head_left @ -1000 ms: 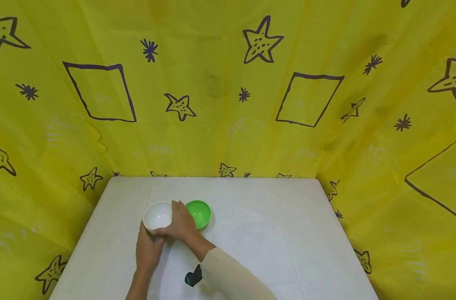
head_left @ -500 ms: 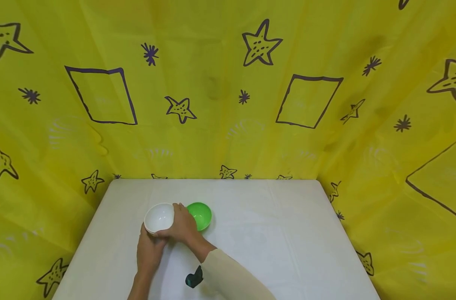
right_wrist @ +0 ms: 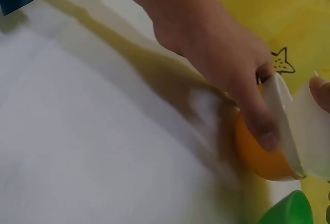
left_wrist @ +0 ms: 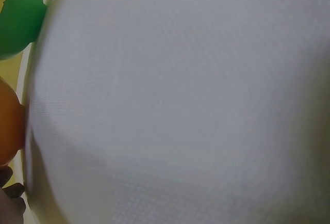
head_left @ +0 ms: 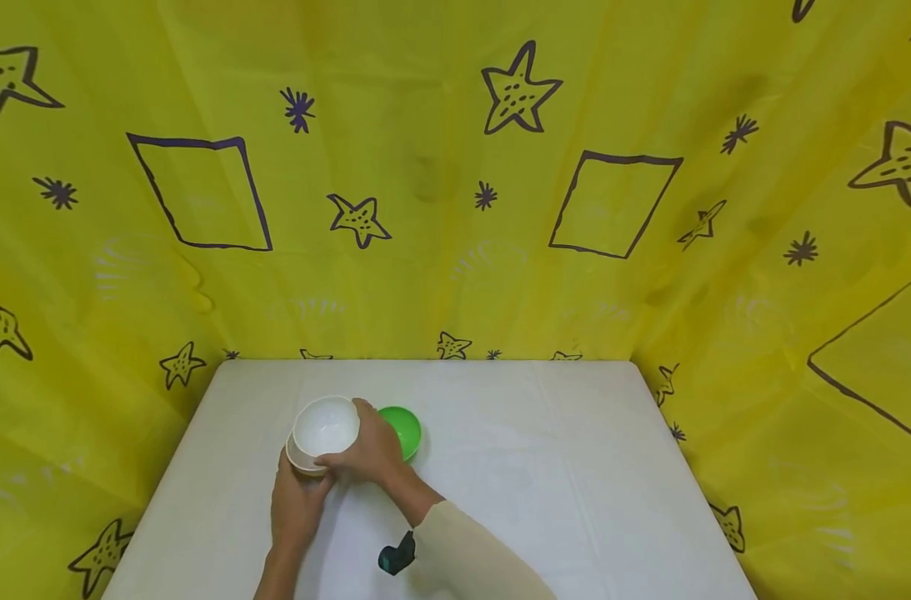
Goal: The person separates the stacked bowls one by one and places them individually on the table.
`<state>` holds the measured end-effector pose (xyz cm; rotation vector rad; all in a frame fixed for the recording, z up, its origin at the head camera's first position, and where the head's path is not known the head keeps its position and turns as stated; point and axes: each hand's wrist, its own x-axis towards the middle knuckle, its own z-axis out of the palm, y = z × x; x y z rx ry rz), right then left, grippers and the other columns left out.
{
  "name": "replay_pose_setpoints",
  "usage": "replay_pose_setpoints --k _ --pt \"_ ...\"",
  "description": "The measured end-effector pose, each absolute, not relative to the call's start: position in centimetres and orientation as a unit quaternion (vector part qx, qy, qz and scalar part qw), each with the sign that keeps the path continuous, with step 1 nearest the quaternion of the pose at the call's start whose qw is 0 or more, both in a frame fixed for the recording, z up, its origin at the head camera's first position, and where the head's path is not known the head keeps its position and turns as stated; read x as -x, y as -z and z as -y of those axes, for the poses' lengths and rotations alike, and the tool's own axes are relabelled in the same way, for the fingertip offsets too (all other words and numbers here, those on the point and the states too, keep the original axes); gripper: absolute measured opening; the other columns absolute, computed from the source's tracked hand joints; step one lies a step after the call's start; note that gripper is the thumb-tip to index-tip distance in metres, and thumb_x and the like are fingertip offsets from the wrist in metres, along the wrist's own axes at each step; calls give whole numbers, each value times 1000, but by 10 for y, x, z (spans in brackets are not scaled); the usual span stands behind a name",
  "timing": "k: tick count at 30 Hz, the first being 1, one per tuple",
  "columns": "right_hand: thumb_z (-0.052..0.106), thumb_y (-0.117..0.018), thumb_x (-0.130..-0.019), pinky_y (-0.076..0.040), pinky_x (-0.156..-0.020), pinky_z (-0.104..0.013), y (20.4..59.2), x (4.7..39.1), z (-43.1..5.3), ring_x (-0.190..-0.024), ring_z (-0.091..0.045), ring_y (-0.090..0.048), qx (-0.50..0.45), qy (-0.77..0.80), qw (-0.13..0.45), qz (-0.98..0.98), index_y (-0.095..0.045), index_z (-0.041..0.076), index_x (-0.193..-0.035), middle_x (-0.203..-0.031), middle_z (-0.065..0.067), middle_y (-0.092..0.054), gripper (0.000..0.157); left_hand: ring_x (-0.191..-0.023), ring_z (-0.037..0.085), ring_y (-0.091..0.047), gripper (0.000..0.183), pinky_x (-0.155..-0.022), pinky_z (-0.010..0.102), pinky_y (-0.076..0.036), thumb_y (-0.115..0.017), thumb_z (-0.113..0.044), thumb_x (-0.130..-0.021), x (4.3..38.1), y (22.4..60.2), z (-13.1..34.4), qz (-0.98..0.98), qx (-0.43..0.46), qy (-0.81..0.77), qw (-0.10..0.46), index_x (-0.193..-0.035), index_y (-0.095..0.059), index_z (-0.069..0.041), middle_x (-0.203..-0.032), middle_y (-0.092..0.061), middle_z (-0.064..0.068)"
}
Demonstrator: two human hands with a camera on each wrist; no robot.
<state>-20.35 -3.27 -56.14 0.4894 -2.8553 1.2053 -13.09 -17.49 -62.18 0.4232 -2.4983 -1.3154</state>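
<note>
My right hand (head_left: 376,446) pinches a white bowl (head_left: 326,425) by its right side, with the thumb along the near rim. The white bowl stands raised and tilted above an orange bowl (right_wrist: 263,162) with a white rim, overlapping it in the head view. Around the near left side of the orange bowl, my left hand (head_left: 296,500) grips it, thumb on the outer wall in the right wrist view. A green bowl (head_left: 406,429) sits just right of my right hand, partly hidden by it. The left wrist view catches the orange bowl (left_wrist: 7,126) only at its edge.
A white-covered table (head_left: 515,475) lies under everything. Yellow curtains (head_left: 425,275) with drawn stars and frames stand behind and at both sides. A dark teal device (head_left: 397,554) hangs by the right sleeve.
My right hand has lifted the white bowl out of the orange one, up and slightly right. The left hand and the green bowl stay in place.
</note>
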Motion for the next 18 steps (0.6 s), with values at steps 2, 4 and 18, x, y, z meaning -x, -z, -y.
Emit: replay_pose_setpoints --k 2,4,18 --pt "55 -96 -69 -55 -85 -26 559 204 28 -106 -12 -64 -152 -397 9 905 -54 12 -147 -126 0 -68 98 -141 55 -40 95 -114 68 -34 -85 -17 -88 131 622 175 866 -146 456 144 -159 -27 6 -151 -44 38" --pt "53 -96 -69 -56 -86 -27 556 205 23 -107 -13 -64 -147 -410 16 900 -54 11 -147 -127 -1 -68 98 -141 55 -40 97 -115 68 -34 -86 -18 -88 132 623 175 865 -146 458 144 -160 -27 6 -151 -43 38" --pt "47 -100 -66 -58 -90 -36 541 208 -3 -111 -23 -69 -132 -410 76 899 -54 8 -146 -128 -6 -70 101 -143 57 -37 108 -116 69 -31 -90 -26 -86 131 622 176 857 -149 477 124 -162 -20 6 -154 -39 39"
